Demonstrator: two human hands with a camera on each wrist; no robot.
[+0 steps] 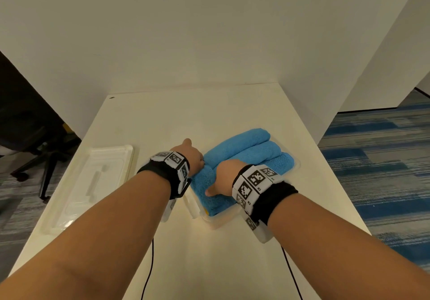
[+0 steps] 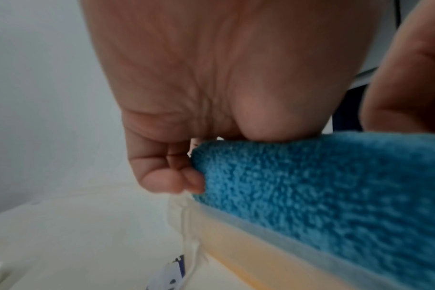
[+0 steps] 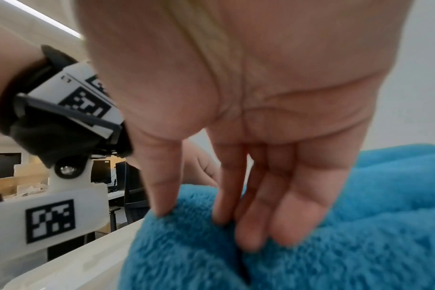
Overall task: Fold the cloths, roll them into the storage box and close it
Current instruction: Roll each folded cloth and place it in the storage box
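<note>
Several rolled blue cloths (image 1: 246, 153) fill the translucent storage box (image 1: 216, 221) on the white table (image 1: 209, 264). My left hand (image 1: 194, 157) is at the left end of the near roll. In the left wrist view its fingers (image 2: 171, 176) curl down over the end of the blue cloth (image 2: 323, 186), above the box rim (image 2: 261, 221), and the palm lies on top. My right hand (image 1: 223, 176) lies on the near roll. In the right wrist view its straight fingers (image 3: 251, 235) and thumb press into the blue cloth (image 3: 335, 245).
The box's clear lid (image 1: 93, 183) lies flat on the table to the left of the box. White walls close the table at the back and right. An office chair base (image 1: 44, 167) stands on the floor at the left. Two cables hang over the front edge.
</note>
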